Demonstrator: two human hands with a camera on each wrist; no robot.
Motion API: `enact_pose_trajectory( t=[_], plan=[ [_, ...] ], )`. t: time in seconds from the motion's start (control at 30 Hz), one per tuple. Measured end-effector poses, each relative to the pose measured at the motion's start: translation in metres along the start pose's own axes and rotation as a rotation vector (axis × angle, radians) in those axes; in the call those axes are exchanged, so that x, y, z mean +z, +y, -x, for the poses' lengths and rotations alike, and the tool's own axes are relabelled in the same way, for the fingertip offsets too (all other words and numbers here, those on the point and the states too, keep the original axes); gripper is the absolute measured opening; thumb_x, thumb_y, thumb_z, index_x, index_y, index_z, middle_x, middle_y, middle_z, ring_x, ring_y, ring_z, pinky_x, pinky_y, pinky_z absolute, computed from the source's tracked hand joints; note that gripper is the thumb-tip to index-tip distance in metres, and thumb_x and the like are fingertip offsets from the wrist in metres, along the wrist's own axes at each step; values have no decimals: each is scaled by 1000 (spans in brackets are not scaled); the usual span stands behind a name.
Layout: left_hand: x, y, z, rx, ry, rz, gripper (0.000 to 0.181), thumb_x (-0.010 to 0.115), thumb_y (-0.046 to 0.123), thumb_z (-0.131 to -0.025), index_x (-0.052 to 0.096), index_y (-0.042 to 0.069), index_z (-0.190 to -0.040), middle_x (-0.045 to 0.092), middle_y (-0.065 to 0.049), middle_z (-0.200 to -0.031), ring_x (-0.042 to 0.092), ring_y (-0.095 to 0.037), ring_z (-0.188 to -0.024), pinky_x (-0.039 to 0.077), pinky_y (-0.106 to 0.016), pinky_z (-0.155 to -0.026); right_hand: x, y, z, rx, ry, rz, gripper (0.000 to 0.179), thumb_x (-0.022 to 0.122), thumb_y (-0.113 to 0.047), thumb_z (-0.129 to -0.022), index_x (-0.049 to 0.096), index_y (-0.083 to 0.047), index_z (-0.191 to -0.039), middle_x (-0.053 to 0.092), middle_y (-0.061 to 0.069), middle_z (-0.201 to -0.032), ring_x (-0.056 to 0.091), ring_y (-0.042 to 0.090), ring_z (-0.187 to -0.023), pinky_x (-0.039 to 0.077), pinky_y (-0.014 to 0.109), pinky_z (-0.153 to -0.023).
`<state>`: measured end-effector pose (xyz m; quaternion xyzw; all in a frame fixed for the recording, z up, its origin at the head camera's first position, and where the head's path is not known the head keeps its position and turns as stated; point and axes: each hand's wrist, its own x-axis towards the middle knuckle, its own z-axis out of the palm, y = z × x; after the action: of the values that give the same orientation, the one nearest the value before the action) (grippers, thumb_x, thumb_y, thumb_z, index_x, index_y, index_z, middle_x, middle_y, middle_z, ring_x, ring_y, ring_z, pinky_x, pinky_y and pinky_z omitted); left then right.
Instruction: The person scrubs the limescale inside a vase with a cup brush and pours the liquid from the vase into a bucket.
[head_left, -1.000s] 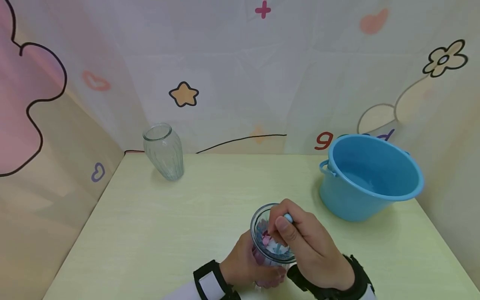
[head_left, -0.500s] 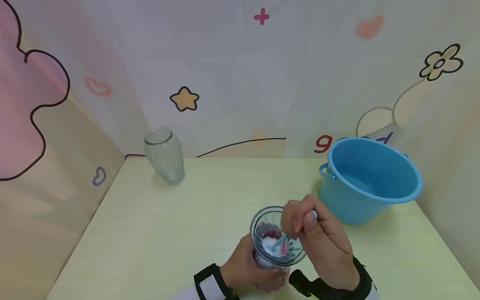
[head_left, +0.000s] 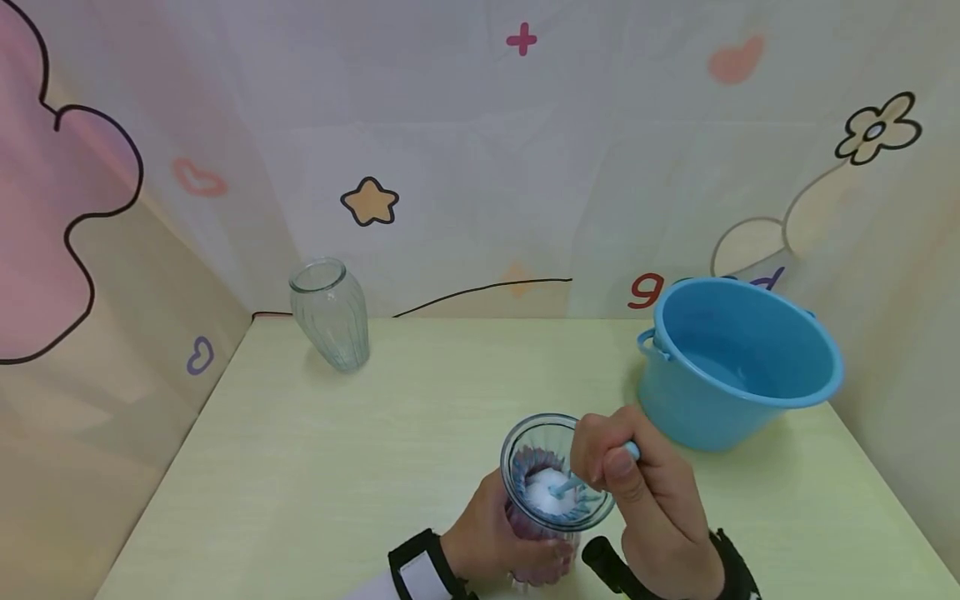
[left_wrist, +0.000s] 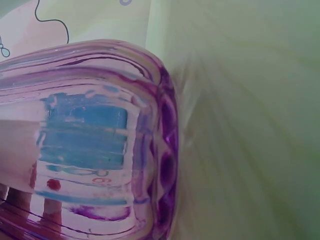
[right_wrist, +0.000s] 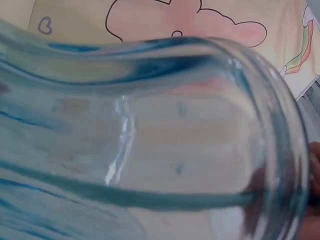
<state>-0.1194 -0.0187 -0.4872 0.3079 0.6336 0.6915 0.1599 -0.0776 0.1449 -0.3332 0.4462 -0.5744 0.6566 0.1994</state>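
Head view: purple-and-blue-tinted glass vase (head_left: 543, 433) at lower centre of frame, mouth toward camera. Left hand (head_left: 486, 527) comes in from the bottom edge and grips the vase from its left; fingers curled around the body, some of them across the near side.

Right hand (head_left: 656, 496) to the right of the vase mouth. Fingers curled tight around a light-blue stick (head_left: 572, 483), thumb bent against it; the stick's rounded end projects beside the thumb. The stick slants down to the left into the vase and meets a white head (head_left: 547, 492) inside, below the rim.

Left wrist view: lower end of the vase fills the left half, purple edge ridged; finger parts at lower left. Contact between base and desk (head_left: 360, 475): cannot tell. Right wrist view: glass close up and blurred, stick running across the lower part; finger parts at right edge.

Elsewhere, head view: clear ribbed vase (head_left: 333, 325) upright on the desk, left of centre; blue bucket (head_left: 686, 417) on the desk at right, well apart from the clear vase. Behind: pale cloth (head_left: 450, 92) printed with star, hearts, cross and flower.
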Motion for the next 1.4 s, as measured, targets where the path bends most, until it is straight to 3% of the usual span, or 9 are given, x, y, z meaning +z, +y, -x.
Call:
enact_pose_trajectory(
  t=[0.13,0.33,0.5,0.73,0.87,0.97,1.07,1.27,1.4],
  plan=[
    [0,0,0,5,-12,17,66,86,17,-78,54,22,-136,71,-5,-125,67,-16,-114,50,-30,-109,3,3,3,31,-43,74,17,29,5,-108,42,9,-98,40,6,-82,43,17,-73,35,28,-60],
    [0,2,1,-25,-62,117,66,83,13,-82,51,22,-139,71,-5,-125,69,-18,-111,55,-32,-105,5,8,0,53,-120,142,13,34,5,-107,44,5,-98,39,4,-80,43,14,-73,36,27,-60],
    [0,3,1,-26,-74,138,66,82,14,-83,50,22,-140,70,-5,-125,68,-17,-111,56,-32,-103,4,5,-1,188,-165,221,18,38,12,-103,47,-3,-99,41,2,-82,46,15,-75,41,28,-59],
    [0,0,0,40,-88,134,63,82,15,-86,50,19,-140,71,-10,-121,70,-13,-105,60,-34,-96,4,1,-3,358,-231,378,22,45,8,-103,52,-13,-100,49,-1,-80,53,11,-77,46,21,-64],
    [0,2,-1,48,-114,161,62,81,13,-88,49,16,-140,71,-20,-115,73,-10,-88,65,-40,-78,3,2,-3,373,-268,415,20,46,5,-105,55,-13,-100,56,1,-84,56,10,-80,49,20,-66],
    [0,2,0,48,-121,169,61,81,12,-88,48,16,-140,71,-21,-113,73,-11,-84,65,-41,-75,2,2,-3,368,-266,405,20,45,5,-105,55,-12,-101,55,0,-83,56,11,-80,49,21,-66],
    [0,3,0,40,-103,145,63,81,14,-87,48,19,-141,72,-14,-117,72,-11,-95,63,-36,-89,2,2,-3,374,-255,376,22,43,7,-105,53,-13,-101,51,-1,-81,55,10,-78,49,22,-65],
    [0,4,1,5,-101,162,62,81,15,-87,50,19,-139,72,-8,-116,72,-14,-97,62,-34,-89,1,1,-2,346,-255,297,28,40,12,-102,51,-13,-100,49,-1,-83,54,15,-78,49,23,-65],
    [0,3,1,-19,-72,123,65,83,16,-84,51,22,-139,72,-5,-121,70,-18,-108,58,-34,-99,-1,4,-2,269,-235,219,27,37,15,-102,50,-8,-101,47,1,-82,51,14,-78,47,27,-63]
  ],
)
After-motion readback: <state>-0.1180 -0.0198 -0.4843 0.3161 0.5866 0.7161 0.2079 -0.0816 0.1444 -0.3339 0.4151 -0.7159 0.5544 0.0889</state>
